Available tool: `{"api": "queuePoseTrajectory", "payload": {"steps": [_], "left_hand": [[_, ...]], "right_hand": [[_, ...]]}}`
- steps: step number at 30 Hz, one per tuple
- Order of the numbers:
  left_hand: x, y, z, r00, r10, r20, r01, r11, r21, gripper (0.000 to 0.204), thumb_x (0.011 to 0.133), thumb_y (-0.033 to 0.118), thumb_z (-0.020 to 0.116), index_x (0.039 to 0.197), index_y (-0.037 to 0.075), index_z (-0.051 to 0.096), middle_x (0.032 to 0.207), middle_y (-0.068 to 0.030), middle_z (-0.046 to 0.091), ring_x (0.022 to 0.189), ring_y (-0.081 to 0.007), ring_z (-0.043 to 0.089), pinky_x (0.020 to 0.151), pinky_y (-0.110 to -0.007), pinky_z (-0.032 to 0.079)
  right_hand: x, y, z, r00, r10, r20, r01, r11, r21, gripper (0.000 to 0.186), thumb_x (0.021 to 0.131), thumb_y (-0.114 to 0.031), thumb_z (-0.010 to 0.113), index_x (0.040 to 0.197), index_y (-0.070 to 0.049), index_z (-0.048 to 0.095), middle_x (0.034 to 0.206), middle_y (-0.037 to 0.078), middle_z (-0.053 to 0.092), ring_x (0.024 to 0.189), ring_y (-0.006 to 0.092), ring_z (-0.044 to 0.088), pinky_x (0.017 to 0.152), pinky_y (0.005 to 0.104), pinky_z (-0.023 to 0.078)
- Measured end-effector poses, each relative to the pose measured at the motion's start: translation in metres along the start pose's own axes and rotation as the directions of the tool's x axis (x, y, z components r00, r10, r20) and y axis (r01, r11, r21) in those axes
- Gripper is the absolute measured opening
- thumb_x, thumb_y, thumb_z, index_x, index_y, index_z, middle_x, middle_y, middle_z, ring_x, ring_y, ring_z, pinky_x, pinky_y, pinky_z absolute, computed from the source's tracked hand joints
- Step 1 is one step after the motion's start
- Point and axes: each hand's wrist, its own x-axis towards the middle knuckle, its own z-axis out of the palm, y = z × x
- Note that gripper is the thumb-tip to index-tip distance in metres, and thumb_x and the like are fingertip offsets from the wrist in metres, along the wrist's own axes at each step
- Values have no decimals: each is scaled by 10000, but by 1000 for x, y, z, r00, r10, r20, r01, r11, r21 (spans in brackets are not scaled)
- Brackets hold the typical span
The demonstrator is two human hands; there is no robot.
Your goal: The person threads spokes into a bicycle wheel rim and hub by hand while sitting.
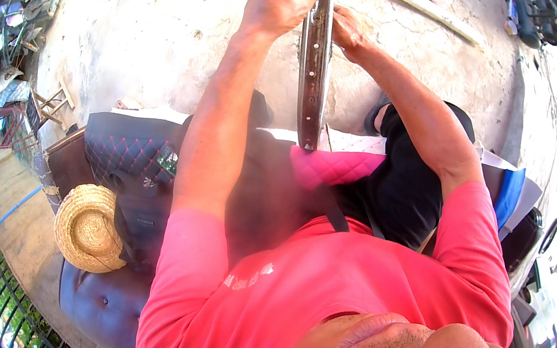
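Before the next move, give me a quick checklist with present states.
1. Left hand at the long, narrow, dark metal strip with pale dots: ok, fingers curled at its upper part; firmness unclear.
2. Right hand gripping the strip: cannot tell, fingertips hidden behind it.
3. Strip's far end in view: not ok, cut off by the picture's top edge.
4. Strip's near end resting on the bright pink quilted material: cannot tell, contact unclear.
5. Round, yellow woven straw hat away from the strip: ok, well to the left.
6. Pale, straight bar away from the hands: ok, on the ground to their right.
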Motion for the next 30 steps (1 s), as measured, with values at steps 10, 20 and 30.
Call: {"api": "queuePoseTrajectory", "payload": {"steps": [10,20,30], "left_hand": [[1,11,6,999,34,19,-35,995,94,108,821,111,713,852,7,710,951,-196,632,858,-381,643,784,-436,537],[-3,10,15,987,139,-77,-124,977,173,84,819,76,709,834,-4,688,986,-202,639,921,-394,642,813,-437,540],[-13,13,1,998,-20,59,15,996,89,135,862,75,718,958,-17,738,1116,-171,641,851,-283,699,713,-351,588]], "right_hand": [[1,7,-1,999,-52,-3,51,989,-141,433,975,-416,595,1005,4,701,894,55,700,812,129,627,725,298,498],[-4,0,-1,999,-43,30,47,987,-152,385,949,-386,606,980,-22,728,895,55,711,818,131,640,736,311,502],[2,-6,9,991,-115,71,126,978,-166,442,938,-396,627,1152,-30,748,953,58,718,885,133,653,797,326,513]]}}
